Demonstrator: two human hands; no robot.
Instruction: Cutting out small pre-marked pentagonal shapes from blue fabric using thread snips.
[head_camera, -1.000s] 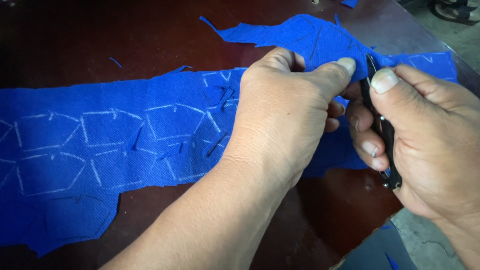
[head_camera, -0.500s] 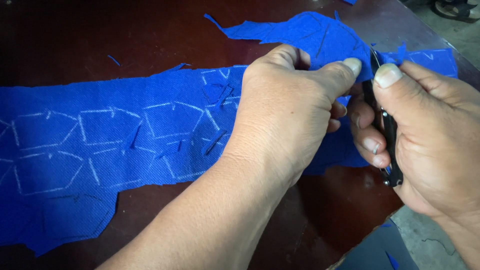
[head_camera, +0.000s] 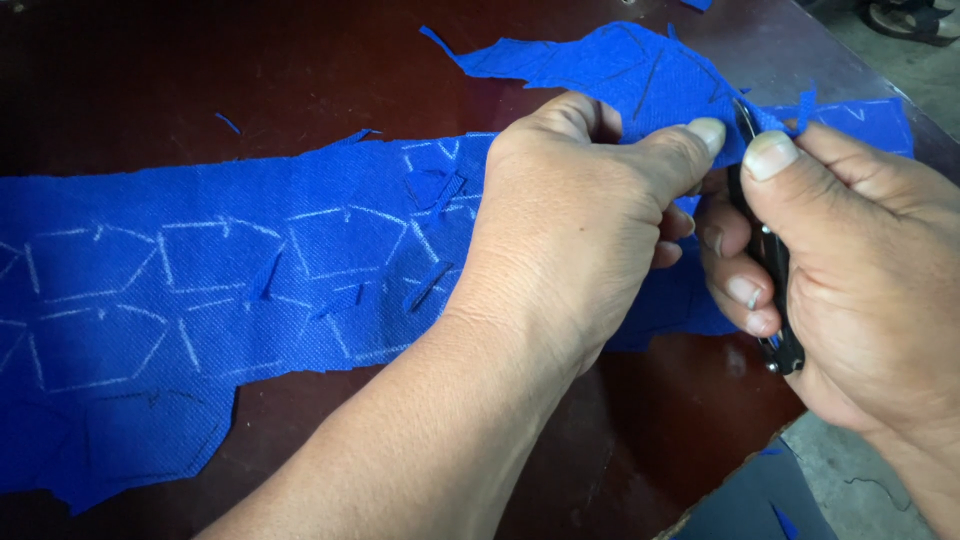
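Note:
A long strip of blue fabric (head_camera: 230, 290) with white chalk outlines lies across a dark red-brown table (head_camera: 250, 70). My left hand (head_camera: 580, 220) rests on the fabric and pinches a fold of it between thumb and fingers near the right end. My right hand (head_camera: 850, 280) grips a small black cutting tool (head_camera: 775, 290), thumb pressed on its top, with the blade tip touching the fabric just beside my left thumb. The fabric under my left palm is hidden.
Small blue scraps (head_camera: 228, 122) lie on the table and on the fabric. The table's right edge (head_camera: 740, 470) runs diagonally by my right wrist, with grey floor (head_camera: 860, 480) beyond. A sandal (head_camera: 915, 18) shows at the top right.
Both hands have shifted slightly downward together along the fabric; the grips are the same.

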